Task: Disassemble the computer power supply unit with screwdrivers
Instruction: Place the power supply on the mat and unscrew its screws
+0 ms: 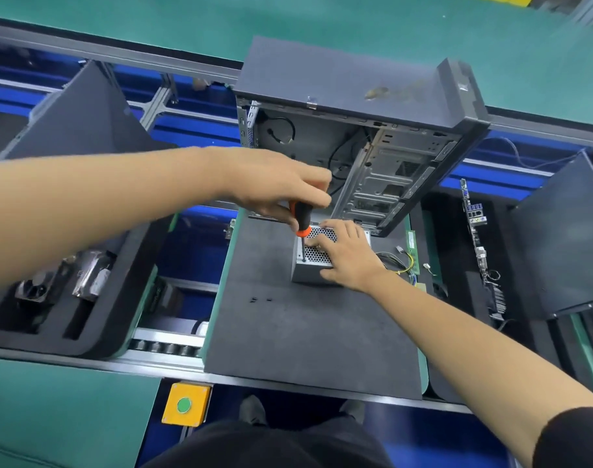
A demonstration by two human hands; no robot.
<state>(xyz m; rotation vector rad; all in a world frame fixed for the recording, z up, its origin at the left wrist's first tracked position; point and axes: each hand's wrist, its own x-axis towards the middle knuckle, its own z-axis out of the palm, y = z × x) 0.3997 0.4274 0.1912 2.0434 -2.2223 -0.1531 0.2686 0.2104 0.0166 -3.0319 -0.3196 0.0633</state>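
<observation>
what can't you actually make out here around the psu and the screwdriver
Head view, the only one:
- Screw under the screwdriver tip: too small to tell whether it is seated or already out.
- Top grille of the power supply unit: partly covered by the right hand.
- Screwdriver handle top: hidden in the grip of the left hand.
- Two dark bits on the mat, near: too small to identify.
- Wire ends beside the unit: hidden behind the right wrist.

At frame centre, a grey power supply unit [313, 265] with a honeycomb-patterned grille is seen on a dark grey surface [308, 342]. An orange-and-black screwdriver [302, 221] is shown above it; a yellow box [186, 404] with a green button at lower left.
</observation>
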